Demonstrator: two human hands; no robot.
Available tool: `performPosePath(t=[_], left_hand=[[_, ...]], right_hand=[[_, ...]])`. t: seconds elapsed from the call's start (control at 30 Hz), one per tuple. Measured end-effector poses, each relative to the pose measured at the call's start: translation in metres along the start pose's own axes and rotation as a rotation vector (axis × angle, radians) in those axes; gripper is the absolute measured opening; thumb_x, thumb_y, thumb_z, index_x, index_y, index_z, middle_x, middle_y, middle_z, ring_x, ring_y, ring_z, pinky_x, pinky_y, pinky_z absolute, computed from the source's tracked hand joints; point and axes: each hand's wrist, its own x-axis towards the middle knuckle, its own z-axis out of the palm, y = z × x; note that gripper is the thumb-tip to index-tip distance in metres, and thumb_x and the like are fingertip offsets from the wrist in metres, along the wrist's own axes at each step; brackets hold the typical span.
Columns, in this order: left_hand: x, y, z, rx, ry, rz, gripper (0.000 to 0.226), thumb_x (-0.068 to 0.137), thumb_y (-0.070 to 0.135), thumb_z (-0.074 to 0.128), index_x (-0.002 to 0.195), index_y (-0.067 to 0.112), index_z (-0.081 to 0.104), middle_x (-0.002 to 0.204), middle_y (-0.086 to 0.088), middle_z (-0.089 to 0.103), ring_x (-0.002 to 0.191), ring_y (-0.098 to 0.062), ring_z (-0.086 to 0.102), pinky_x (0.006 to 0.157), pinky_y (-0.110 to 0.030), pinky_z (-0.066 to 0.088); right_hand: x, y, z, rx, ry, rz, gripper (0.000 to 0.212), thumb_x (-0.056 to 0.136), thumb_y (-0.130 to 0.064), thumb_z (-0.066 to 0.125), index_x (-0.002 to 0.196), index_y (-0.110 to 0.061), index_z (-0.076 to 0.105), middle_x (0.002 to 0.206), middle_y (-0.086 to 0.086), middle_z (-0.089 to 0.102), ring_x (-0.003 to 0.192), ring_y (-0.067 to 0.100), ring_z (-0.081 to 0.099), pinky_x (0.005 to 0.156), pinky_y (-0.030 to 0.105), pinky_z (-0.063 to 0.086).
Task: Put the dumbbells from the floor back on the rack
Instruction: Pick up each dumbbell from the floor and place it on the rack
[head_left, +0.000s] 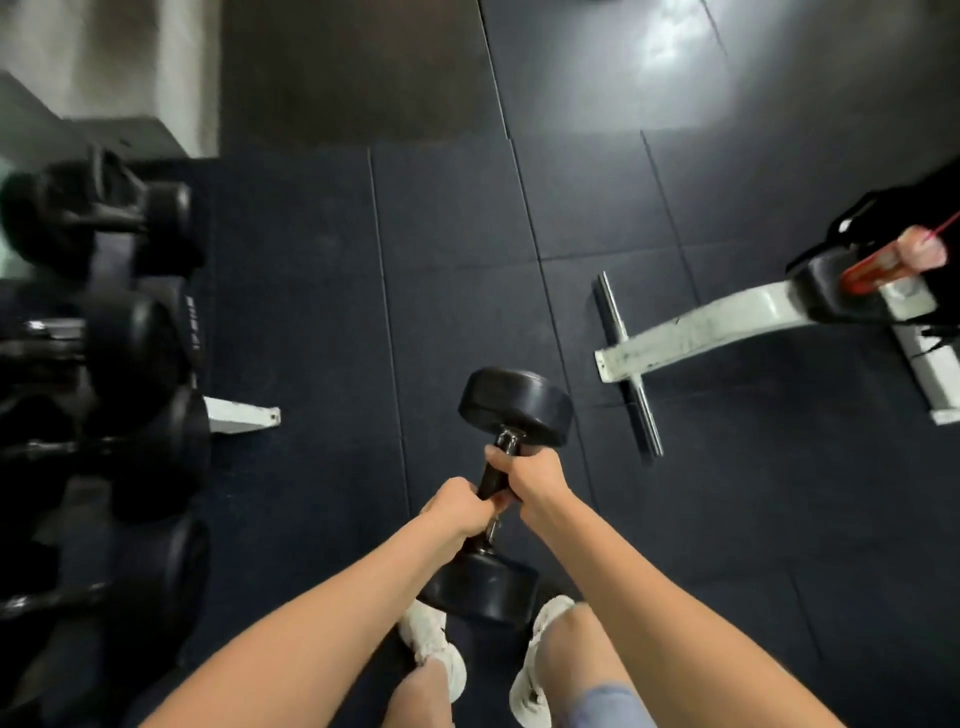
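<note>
A black round-headed dumbbell (514, 402) with a chrome handle hangs in the air over the floor in front of my feet. Both hands grip its handle side by side: my left hand (457, 506) takes the near part, my right hand (530, 475) the far part. One head points away from me, the other (480, 587) sits low between my shoes. The dumbbell rack (239, 415) runs along the left edge, holding several black dumbbells (135, 353), blurred in this view.
Dark rubber floor tiles (467, 234) spread ahead. A white-framed bench (727, 322) with a chrome foot bar stands at the right, an orange object lying on it. My white shoes (434, 644) stand below the dumbbell.
</note>
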Motion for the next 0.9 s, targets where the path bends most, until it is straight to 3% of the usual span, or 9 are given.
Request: performPosePath(t=[0.13,0.27,0.47,0.57,0.63,0.73,0.77,0.83,0.9], left_hand=[[-0.05,0.044,-0.071,-0.043,0.1,0.038,0.052,0.078,0.05,0.067,0.1,0.002,0.066,0.084,-0.009,0.064,0.073,-0.023,0.059,0.064,-0.03,0.045],[-0.072,0.082,-0.136,-0.094,0.173,0.047,0.058,0.074,0.05,0.07,0.104,0.001,0.065,0.094,-0.011,0.07,0.08,-0.026,0.066,0.068,-0.03,0.048],[-0.085,0.126,-0.226,-0.282,0.317,0.036,0.055,0.079,0.048,0.067,0.11,0.003,0.062,0.098,-0.011,0.068,0.081,-0.023,0.063,0.063,-0.027,0.045],[-0.081,0.141,-0.273,-0.376,0.419,0.01,0.055,0.078,0.047,0.068,0.112,0.004,0.061,0.107,-0.014,0.069,0.094,-0.027,0.066,0.072,-0.029,0.047],[-0.078,0.147,-0.306,-0.431,0.485,-0.015,0.057,0.075,0.046,0.07,0.112,0.004,0.063,0.108,-0.014,0.069,0.095,-0.027,0.066,0.071,-0.029,0.047],[-0.076,0.148,-0.358,-0.532,0.552,-0.051,0.062,0.078,0.048,0.068,0.117,0.002,0.058,0.111,-0.013,0.066,0.094,-0.026,0.063,0.074,-0.03,0.047],[-0.075,0.147,-0.375,-0.569,0.58,-0.058,0.061,0.079,0.049,0.066,0.118,0.003,0.057,0.107,-0.011,0.064,0.09,-0.024,0.06,0.072,-0.029,0.045],[-0.071,0.142,-0.411,-0.684,0.629,-0.037,0.054,0.084,0.042,0.063,0.121,0.003,0.055,0.103,-0.011,0.061,0.091,-0.023,0.057,0.073,-0.03,0.047],[-0.066,0.14,-0.448,-0.841,0.624,0.012,0.04,0.093,0.022,0.056,0.125,-0.003,0.052,0.111,-0.014,0.059,0.102,-0.023,0.055,0.088,-0.03,0.045]], right_hand=[[-0.039,-0.073,0.041,-0.07,-0.089,-0.073,0.017,0.083,-0.007,0.069,0.098,0.0,0.063,0.084,0.011,0.064,0.085,0.028,0.062,0.063,0.034,0.052],[-0.045,-0.138,0.089,-0.13,-0.179,-0.108,0.01,0.082,-0.008,0.07,0.084,-0.003,0.062,0.081,0.013,0.064,0.084,0.032,0.064,0.082,0.05,0.056],[-0.038,-0.227,0.172,-0.293,-0.326,-0.195,0.012,0.082,-0.008,0.07,0.077,-0.009,0.059,0.081,0.009,0.064,0.088,0.029,0.063,0.085,0.046,0.055],[-0.033,-0.266,0.227,-0.413,-0.396,-0.256,0.014,0.083,-0.011,0.07,0.078,-0.009,0.057,0.078,0.008,0.062,0.085,0.029,0.063,0.075,0.042,0.055],[-0.033,-0.287,0.267,-0.484,-0.448,-0.278,0.014,0.084,-0.012,0.069,0.079,-0.008,0.057,0.076,0.008,0.061,0.079,0.029,0.062,0.068,0.041,0.056],[-0.036,-0.312,0.329,-0.604,-0.533,-0.31,0.017,0.085,-0.014,0.069,0.089,-0.002,0.058,0.081,0.013,0.063,0.065,0.026,0.059,0.045,0.03,0.046],[-0.037,-0.319,0.35,-0.637,-0.561,-0.329,0.02,0.084,-0.015,0.07,0.093,0.0,0.059,0.085,0.015,0.065,0.068,0.027,0.061,0.044,0.029,0.045],[-0.04,-0.33,0.392,-0.69,-0.604,-0.366,0.022,0.083,-0.013,0.071,0.096,0.001,0.06,0.092,0.016,0.067,0.08,0.03,0.064,0.057,0.035,0.052],[-0.044,-0.339,0.434,-0.723,-0.627,-0.388,0.012,0.083,-0.009,0.07,0.086,-0.005,0.059,0.088,0.012,0.065,0.086,0.029,0.063,0.075,0.041,0.054]])
